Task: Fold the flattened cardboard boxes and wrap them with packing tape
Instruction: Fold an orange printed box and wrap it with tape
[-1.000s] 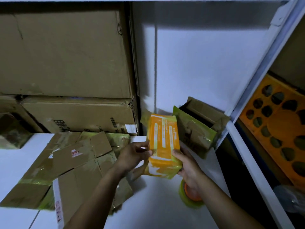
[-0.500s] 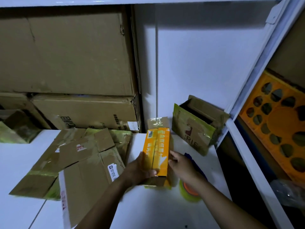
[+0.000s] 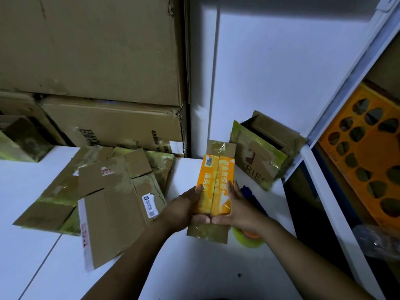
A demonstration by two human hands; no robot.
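We held the orange box (image 3: 214, 185) on the white table (image 3: 43, 245), left hand (image 3: 184, 210) and right hand (image 3: 240, 210) clasping its sides, thumbs meeting at its near end. From it, flattened cardboard (image 3: 112, 191) lay at nine o'clock, the tape roll (image 3: 249, 238) at five, half under our right wrist, an open box (image 3: 264, 152) at one, stacked cartons (image 3: 97, 61) at eleven

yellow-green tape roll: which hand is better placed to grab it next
Right, probably: the yellow-green tape roll lies beside the right hand, while the left hand is across the orange folded cardboard box.
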